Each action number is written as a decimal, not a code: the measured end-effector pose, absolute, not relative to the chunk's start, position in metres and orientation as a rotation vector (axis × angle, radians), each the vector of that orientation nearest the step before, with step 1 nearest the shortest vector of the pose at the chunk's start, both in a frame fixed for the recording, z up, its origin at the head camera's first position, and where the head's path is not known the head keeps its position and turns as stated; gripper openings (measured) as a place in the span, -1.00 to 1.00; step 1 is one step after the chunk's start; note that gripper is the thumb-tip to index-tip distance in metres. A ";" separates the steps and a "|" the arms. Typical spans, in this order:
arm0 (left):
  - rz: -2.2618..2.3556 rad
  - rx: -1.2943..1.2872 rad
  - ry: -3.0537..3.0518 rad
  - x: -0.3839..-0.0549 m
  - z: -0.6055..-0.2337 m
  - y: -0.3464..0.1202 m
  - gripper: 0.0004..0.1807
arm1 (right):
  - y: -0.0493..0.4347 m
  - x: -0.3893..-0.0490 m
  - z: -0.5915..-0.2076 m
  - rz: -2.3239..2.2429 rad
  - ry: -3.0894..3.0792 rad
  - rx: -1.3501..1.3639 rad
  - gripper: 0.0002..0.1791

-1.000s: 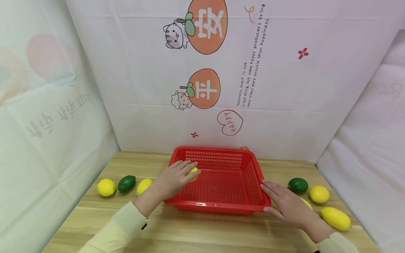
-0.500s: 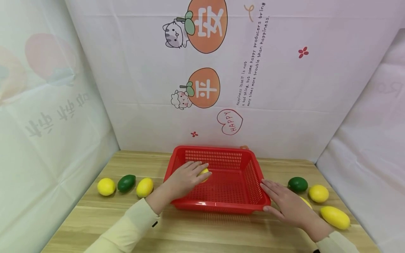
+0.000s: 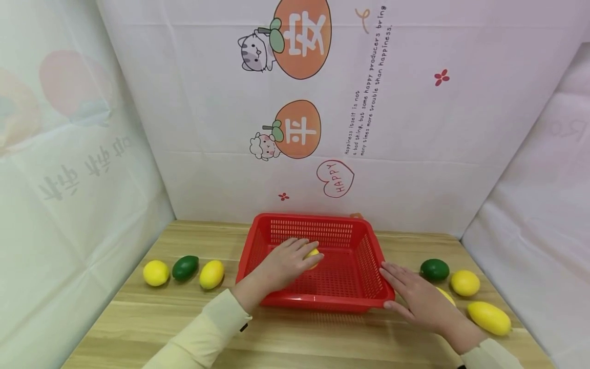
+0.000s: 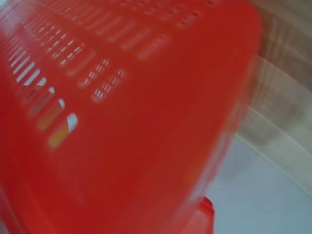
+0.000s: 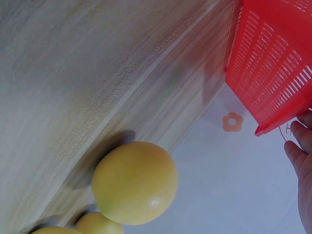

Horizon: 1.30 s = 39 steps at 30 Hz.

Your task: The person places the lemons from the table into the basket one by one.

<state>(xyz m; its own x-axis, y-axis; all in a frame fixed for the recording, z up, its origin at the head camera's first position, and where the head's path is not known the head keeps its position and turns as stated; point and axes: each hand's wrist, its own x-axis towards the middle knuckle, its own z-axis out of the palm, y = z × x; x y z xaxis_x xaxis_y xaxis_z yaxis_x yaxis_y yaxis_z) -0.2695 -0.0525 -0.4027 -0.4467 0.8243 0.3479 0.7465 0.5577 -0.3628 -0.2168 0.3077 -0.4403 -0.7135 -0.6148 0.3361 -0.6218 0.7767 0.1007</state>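
Note:
My left hand [image 3: 285,264] reaches over the left wall of a red plastic basket [image 3: 318,298]. It grips a yellow lemon [image 3: 313,256], mostly hidden under the fingers, above the basket's slotted floor. My right hand [image 3: 419,297] rests on the basket's right rim, fingers laid straight along the edge and thumb near the front corner. In the right wrist view, fingertips [image 5: 295,153] touch the basket rim [image 5: 280,119]. The left wrist view is filled by the basket's blurred red wall [image 4: 146,131]; hand and lemon are hidden there.
Left of the basket lie a yellow lemon [image 3: 155,272], a dark green lime-like fruit [image 3: 185,268] and another lemon [image 3: 212,274]. At right are a green fruit [image 3: 434,269], a lemon [image 3: 464,283], a longer yellow fruit [image 3: 488,318] and one partly hidden behind my right hand.
My left hand has moved right with the lemon, from the basket's left side toward its middle. My right hand has stayed on the rim.

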 end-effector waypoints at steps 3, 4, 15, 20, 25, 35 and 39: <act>0.211 -1.254 -2.327 -0.269 -0.404 -0.046 -0.31 | 0.308 -0.217 -0.441 0.029 -2.622 0.936 -0.25; 0.204 -1.253 -2.334 -0.269 -0.405 -0.044 -0.31 | 0.308 -0.217 -0.441 0.032 -2.625 0.933 -0.25; 0.175 -1.245 -2.417 -0.269 -0.412 -0.034 -0.30 | 0.307 -0.216 -0.441 0.045 -2.615 0.940 -0.26; 0.179 -1.242 -2.430 -0.268 -0.414 -0.034 -0.31 | 0.307 -0.216 -0.442 0.047 -2.614 0.940 -0.26; 0.190 -1.231 -2.449 -0.268 -0.413 -0.035 -0.33 | 0.308 -0.216 -0.443 0.049 -2.612 0.941 -0.26; 0.194 -1.211 -2.448 -0.269 -0.413 -0.040 -0.41 | 0.307 -0.216 -0.443 0.054 -2.626 0.933 -0.26; 0.215 -1.213 -2.431 -0.269 -0.415 -0.043 -0.36 | 0.307 -0.216 -0.442 0.055 -2.616 0.937 -0.26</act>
